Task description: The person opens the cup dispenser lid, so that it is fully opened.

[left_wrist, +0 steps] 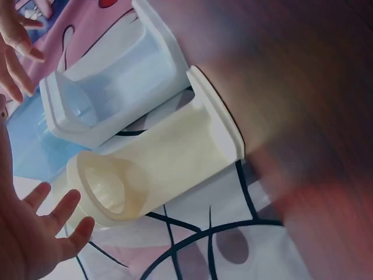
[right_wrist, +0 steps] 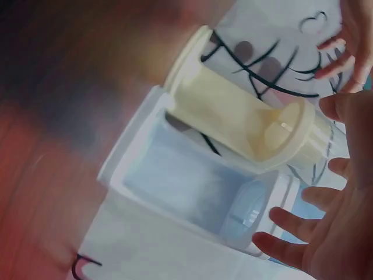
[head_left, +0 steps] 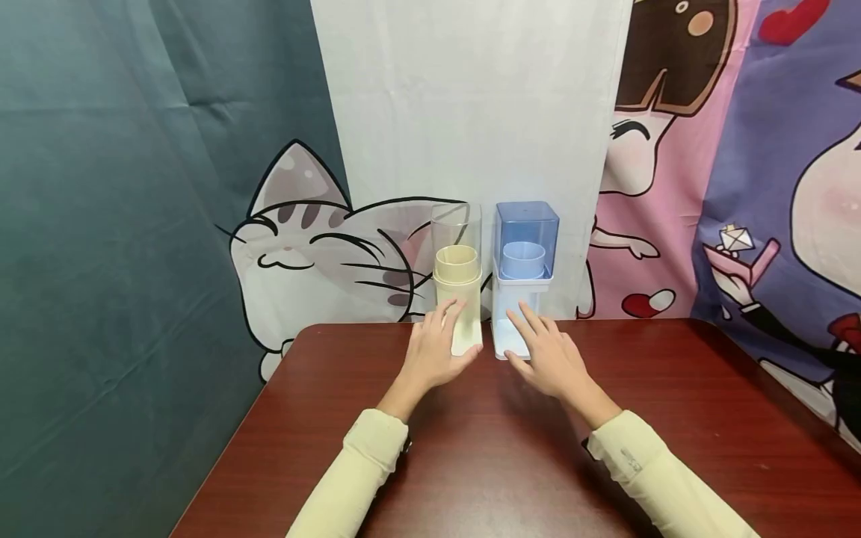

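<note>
At the far edge of the table (head_left: 464, 463): cream dispenser (head_left: 457, 278) beside blue-topped white dispenser (head_left: 524, 273). Just in front, left hand (head_left: 433, 351) and right hand (head_left: 551, 360), fingers spread, pinching nothing. If gripping, best close gently around each narrow upright, without tipping it.

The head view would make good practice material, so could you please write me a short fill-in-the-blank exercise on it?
From the person's side, the pale yellow holder stands to the ____ of the blue holder.
Altogether, ____ such holders stand on the table.
The holder nearer the right hand is the ____ one.
Missing words: left; two; blue.
</note>
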Tool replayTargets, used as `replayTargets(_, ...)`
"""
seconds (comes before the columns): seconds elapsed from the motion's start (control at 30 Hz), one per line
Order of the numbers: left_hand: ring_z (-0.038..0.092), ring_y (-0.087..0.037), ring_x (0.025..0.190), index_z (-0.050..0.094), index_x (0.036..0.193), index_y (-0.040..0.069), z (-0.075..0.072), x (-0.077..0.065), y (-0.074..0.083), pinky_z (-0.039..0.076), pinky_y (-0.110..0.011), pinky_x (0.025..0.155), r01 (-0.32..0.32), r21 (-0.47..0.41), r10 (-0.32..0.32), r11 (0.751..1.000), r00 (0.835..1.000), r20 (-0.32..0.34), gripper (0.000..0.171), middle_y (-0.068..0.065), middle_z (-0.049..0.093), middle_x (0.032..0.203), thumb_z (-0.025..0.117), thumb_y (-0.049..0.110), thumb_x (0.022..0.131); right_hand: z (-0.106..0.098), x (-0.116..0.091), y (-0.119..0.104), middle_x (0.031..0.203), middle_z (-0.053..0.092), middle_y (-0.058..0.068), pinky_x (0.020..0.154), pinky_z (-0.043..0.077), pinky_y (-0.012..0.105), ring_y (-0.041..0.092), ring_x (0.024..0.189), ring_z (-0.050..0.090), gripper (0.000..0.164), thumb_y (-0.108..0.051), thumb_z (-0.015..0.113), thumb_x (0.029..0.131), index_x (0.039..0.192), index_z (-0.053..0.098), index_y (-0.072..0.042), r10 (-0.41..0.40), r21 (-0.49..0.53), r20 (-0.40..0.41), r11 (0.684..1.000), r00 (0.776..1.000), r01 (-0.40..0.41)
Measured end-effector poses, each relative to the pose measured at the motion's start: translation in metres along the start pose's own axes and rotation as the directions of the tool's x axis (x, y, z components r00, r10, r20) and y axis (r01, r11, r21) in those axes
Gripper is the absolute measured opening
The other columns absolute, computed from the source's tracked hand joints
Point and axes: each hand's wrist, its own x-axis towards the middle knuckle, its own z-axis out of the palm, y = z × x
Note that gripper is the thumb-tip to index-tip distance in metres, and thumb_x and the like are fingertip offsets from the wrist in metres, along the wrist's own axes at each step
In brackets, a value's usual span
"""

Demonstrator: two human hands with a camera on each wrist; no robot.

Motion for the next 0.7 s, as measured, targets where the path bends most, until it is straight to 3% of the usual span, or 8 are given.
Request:
replayTargets(0.13,0.062,-0.026,0.101,0.033,0.15,0.013,0.004,0.003,-0.002,0.051,-0.044,0.071,0.096,-0.191,-0.118,0.977,0.987,-0.105,0.088,-0.007,0.051,0.135,0.075,0.046,0.08,-0.001,0.01,-0.01,0.156,0.037,0.013,0.068,0.054,0.056,0.042,0.12,0.051,0.075,-0.039,0.071,0.086,0.151,0.041,-0.014,0.065,0.098,-0.021,0.993,0.998,-0.063)
replayTargets(0.33,0.063,-0.025,0.111,0.03,0.151,0.012,0.012,0.011,-0.008,0.053,-0.05,0.079,0.197,-0.434,-0.272,0.879,0.955,-0.116,0.09,-0.008,0.045,0.144,0.077,0.043,0.081,-0.001,0.023,-0.022,0.157,0.034,0.013,0.074,0.052,0.064,0.041,0.132,0.045,0.073,-0.039,0.069,0.089,0.152,0.039,-0.015,0.136,0.203,-0.018,0.971,0.991,-0.129)
replayTargets(0.5,0.061,-0.033,0.112,0.028,0.152,0.012,0.016,0.017,-0.022,0.049,-0.05,0.089,0.213,-0.558,-0.332,0.802,0.936,-0.119,0.093,-0.013,0.042,0.145,0.082,0.035,0.079,-0.001,0.032,-0.03,0.156,0.036,0.012,0.08,0.05,0.064,0.039,0.134,0.044,0.071,-0.04,0.067,0.09,0.151,0.04,-0.015,0.163,0.272,-0.038,0.951,0.986,-0.147)
replayTargets(0.7,0.057,-0.037,0.116,0.026,0.153,0.008,0.022,0.029,-0.034,0.049,-0.049,0.086,0.219,-0.654,-0.375,0.724,0.921,-0.107,0.1,-0.016,0.037,0.148,0.085,0.032,0.076,-0.001,0.039,-0.038,0.155,0.039,0.011,0.085,0.048,0.063,0.036,0.135,0.043,0.065,-0.037,0.067,0.09,0.147,0.047,-0.015,0.227,0.357,-0.085,0.916,0.97,-0.183)
